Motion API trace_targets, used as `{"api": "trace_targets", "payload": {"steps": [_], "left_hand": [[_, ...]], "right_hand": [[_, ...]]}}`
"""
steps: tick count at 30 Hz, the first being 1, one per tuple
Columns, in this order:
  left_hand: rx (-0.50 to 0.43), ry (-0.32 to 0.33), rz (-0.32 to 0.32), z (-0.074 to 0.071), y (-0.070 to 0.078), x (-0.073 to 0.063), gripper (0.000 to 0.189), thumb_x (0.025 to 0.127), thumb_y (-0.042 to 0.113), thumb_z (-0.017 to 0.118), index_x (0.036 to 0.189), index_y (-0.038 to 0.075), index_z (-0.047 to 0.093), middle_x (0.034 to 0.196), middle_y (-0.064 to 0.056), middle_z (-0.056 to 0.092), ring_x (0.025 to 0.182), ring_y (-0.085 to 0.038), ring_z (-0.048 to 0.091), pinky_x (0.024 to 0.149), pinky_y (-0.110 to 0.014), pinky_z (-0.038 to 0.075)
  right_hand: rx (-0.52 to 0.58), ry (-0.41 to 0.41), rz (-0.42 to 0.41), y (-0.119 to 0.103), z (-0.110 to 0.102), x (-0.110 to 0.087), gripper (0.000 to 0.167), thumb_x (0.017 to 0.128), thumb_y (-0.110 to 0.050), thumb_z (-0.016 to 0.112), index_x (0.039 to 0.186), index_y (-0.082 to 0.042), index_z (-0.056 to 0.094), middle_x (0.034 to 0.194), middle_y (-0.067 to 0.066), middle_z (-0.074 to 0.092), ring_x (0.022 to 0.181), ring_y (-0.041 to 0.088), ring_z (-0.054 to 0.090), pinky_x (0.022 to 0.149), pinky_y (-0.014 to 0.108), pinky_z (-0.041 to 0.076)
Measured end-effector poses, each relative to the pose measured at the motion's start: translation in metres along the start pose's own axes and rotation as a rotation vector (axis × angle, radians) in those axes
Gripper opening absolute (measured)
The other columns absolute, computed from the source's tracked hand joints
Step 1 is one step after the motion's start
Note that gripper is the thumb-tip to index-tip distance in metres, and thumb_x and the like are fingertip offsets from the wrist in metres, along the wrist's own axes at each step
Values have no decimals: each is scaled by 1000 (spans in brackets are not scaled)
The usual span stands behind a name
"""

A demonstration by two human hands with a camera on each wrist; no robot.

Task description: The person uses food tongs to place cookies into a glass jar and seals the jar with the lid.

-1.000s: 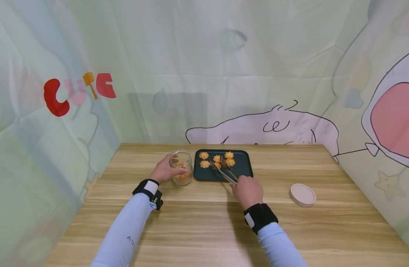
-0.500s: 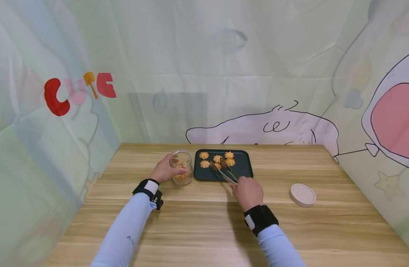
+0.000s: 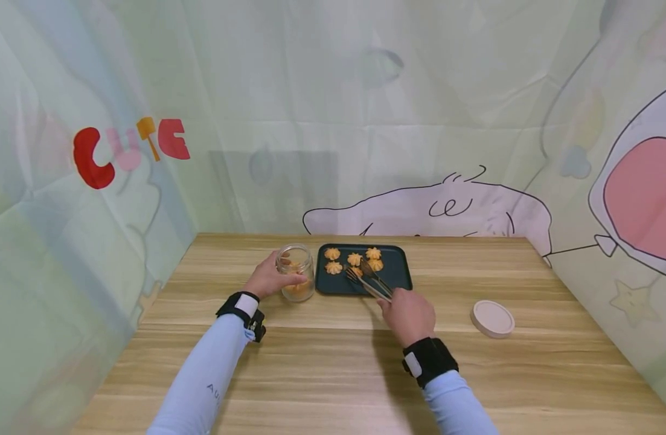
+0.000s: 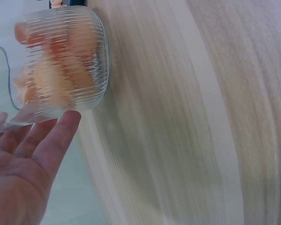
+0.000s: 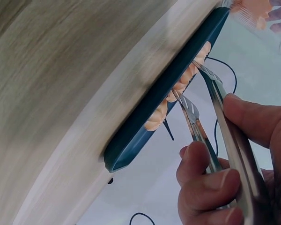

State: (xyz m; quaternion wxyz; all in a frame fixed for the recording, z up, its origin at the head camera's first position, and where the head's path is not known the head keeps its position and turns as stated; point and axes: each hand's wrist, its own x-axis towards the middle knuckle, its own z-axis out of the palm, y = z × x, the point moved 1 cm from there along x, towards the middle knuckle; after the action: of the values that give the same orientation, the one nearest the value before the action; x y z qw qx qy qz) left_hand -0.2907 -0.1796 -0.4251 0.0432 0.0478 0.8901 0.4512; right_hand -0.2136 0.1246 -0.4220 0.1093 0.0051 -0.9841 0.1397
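At the left of the tray, my left hand (image 3: pixel 272 278) holds a glass jar (image 3: pixel 304 290) round its side, thumb across the front. Orange-yellow cookies (image 4: pixel 61 65) fill the jar's lower part. My right hand (image 3: pixel 409 314) grips metal tongs (image 3: pixel 377 291), whose fork-like tips are spread apart over the dark tray (image 3: pixel 395 266). Between the tips sits a piped cookie (image 3: pixel 357 272), partly covered by them. Several more swirled cookies (image 3: pixel 333 267) lie on the tray's left and middle. In the right wrist view the tongs (image 5: pixel 232 140) run between thumb and fingers, tips close by the cookies.
A round pale lid (image 3: pixel 493 318) lies on the wooden table (image 3: pixel 322 374) to the right of my right hand. Behind the table's back edge hangs a printed curtain (image 3: pixel 289 121), with more curtain along both sides.
My right hand and the tongs have shifted slightly right and toward me, their tips still spread about the front cookie. The left hand and the jar have stayed in place.
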Motion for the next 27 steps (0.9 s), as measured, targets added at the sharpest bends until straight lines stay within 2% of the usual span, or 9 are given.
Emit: {"api": "trace_targets", "payload": {"steps": [16, 21, 27], "left_hand": [[11, -5, -15, 0, 2, -2, 88, 80, 40, 83, 148, 5, 38, 140, -19, 51, 129, -37, 47, 105, -52, 39], [6, -6, -1, 0, 4, -4, 89, 81, 42, 82, 147, 3, 38, 139, -20, 51, 128, -38, 48, 104, -53, 40], [8, -5, -17, 1, 4, -2, 90, 80, 42, 83, 148, 5, 38, 140, -19, 51, 128, -37, 48, 104, -52, 40]], "right_hand": [[39, -14, 45, 3, -10, 2, 39, 92, -40, 70, 72, -7, 62, 57, 3, 49, 50, 21, 48, 43, 35, 36], [52, 15, 30, 3, -14, 3, 39, 91, -40, 70, 75, -6, 63, 57, 3, 50, 51, 21, 49, 43, 36, 37], [72, 52, 6, 1, -24, 3, 36, 91, -39, 71, 76, -7, 63, 58, 3, 50, 50, 21, 48, 42, 36, 35]]}}
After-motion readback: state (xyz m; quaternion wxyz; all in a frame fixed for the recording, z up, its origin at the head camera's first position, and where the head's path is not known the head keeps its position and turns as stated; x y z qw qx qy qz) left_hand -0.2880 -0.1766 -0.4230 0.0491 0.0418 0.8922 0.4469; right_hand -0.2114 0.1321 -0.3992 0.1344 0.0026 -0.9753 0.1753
